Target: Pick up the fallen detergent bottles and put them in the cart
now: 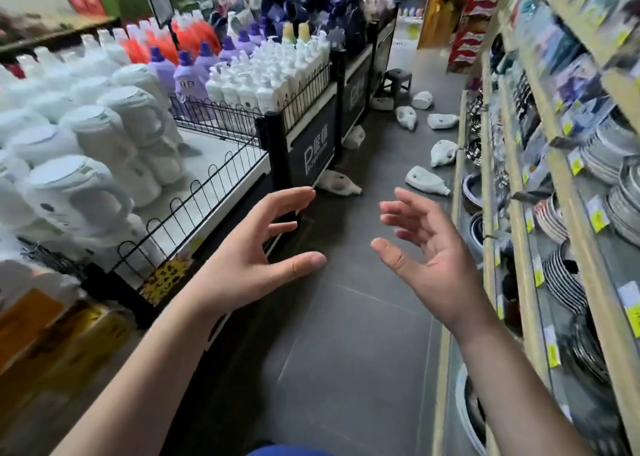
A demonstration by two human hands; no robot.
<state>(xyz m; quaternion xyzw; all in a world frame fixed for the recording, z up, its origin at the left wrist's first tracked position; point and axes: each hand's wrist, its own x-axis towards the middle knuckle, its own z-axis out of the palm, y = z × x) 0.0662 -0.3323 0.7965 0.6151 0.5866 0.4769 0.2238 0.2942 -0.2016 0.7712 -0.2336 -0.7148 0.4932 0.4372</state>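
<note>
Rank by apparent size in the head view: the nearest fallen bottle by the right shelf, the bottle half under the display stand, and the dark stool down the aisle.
1. Nearest fallen bottle
2. Bottle half under the display stand, partly hidden, so close to unsure
3. Dark stool, though it stands farthest away

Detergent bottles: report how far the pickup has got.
Nothing looks done: no cart is in view. In hand: nothing, the left hand and right hand are open and empty above the floor. Left: the white detergent bottles lying down the aisle, the nearest beside the display stand.
</note>
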